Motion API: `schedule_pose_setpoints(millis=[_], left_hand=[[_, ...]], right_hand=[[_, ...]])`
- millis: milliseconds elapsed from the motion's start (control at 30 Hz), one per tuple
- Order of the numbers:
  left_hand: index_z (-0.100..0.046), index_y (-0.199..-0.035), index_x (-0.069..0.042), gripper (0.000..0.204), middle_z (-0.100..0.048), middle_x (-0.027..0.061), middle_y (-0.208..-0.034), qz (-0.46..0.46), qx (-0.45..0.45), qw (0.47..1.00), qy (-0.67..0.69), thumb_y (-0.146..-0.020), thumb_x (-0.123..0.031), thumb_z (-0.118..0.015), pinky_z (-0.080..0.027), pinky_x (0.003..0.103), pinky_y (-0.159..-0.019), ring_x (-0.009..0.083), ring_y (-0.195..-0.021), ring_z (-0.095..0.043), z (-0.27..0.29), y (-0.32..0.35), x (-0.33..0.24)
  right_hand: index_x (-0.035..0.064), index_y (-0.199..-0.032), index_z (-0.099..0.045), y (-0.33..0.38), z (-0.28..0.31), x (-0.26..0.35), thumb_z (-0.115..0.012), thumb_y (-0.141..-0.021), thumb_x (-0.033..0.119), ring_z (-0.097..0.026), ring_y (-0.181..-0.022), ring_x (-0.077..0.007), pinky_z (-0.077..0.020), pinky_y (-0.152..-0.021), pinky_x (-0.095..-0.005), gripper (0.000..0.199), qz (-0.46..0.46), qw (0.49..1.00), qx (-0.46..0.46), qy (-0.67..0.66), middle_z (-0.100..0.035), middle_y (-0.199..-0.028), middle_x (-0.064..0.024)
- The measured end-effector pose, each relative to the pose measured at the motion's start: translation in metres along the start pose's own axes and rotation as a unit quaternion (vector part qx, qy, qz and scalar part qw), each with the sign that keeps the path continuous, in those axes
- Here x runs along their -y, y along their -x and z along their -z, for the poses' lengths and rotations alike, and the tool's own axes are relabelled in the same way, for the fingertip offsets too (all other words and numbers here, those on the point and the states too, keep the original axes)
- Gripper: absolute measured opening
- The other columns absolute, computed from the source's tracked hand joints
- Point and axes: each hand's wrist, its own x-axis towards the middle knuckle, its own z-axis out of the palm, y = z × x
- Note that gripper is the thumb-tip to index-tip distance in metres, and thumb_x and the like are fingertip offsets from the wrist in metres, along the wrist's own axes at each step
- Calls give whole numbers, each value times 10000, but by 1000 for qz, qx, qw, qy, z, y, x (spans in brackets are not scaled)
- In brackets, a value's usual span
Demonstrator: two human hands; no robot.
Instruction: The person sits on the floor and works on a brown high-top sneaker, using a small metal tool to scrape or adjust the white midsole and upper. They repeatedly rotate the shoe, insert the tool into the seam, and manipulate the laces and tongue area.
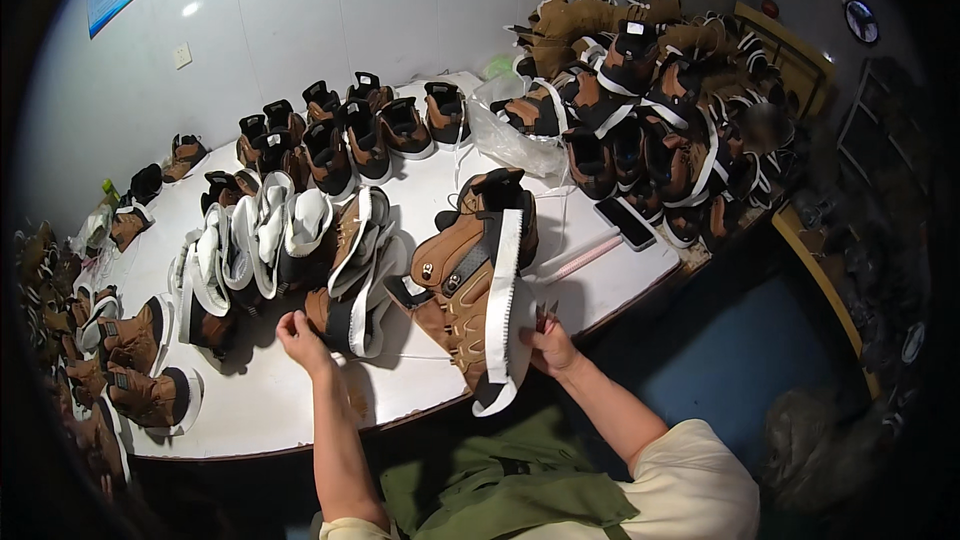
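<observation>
A brown and black high-top shoe (465, 285) with a white toothed sole edge lies at the table's front edge, its opening toward the back. My right hand (552, 348) is closed beside its sole, with the thumb at the white edge. Small dark points stick up from the fingers, like the tips of snips. My left hand (303, 342) is left of the shoe with its fingertips drawn together; whether they hold something is too small to tell. Just beyond them, a cluster of shoes with pale sole edges (265, 240) lies tipped on their sides.
Several upright brown and black shoes (358, 145) stand in rows toward the wall. A heap of shoes (640, 110) fills the back right, next to clear plastic (510, 140). A phone (625, 224) and a pink strip (578, 258) lie at the right edge. More shoes (150, 390) are at left.
</observation>
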Motion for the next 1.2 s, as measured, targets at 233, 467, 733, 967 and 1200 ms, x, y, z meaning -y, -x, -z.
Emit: schedule_pose_setpoints(millis=[233,467,733,967,1200], left_hand=[[-556,-1153,-13,289,-560,45,-1067,40,274,959,55,-967,-231,-517,-420,260,-829,120,-937,-504,12,106,-120],[-485,-1264,-5,351,-614,49,-1093,190,396,887,139,-944,-114,-581,-466,262,-834,106,-934,-578,2,119,-138],[-542,-1155,-2,264,-632,15,-967,187,482,848,120,-929,-122,-609,-465,218,-745,61,-825,-563,10,108,-148],[-542,-1154,4,262,-610,-11,-950,184,522,827,99,-940,-139,-592,-439,201,-742,48,-818,-528,17,112,-149],[-535,-1130,21,243,-576,-20,-912,148,547,822,49,-937,-120,-579,-424,207,-731,42,-827,-494,9,124,-174]], right_hand=[[25,-1175,-573,7,-41,-27,-643,-825,-47,-621,-1003,-192,-512,-886,-354,364,8,1000,7,-28,-640,-1087,-69],[-17,-998,-656,34,-53,-60,-692,-811,-43,-592,-945,-125,-472,-833,-275,192,0,981,53,184,-663,-1013,-57],[13,-926,-688,41,-17,24,-611,-927,131,-479,-663,-38,-389,-593,-195,140,211,917,-16,337,-659,-877,0],[-36,-1029,-676,6,-95,103,-514,-990,299,-572,-781,-127,-445,-708,-242,374,309,808,15,501,-646,-1081,-117],[32,-952,-697,-22,-118,102,-739,-772,174,-611,-744,-224,-466,-668,-313,233,346,637,144,674,-676,-814,-67]])
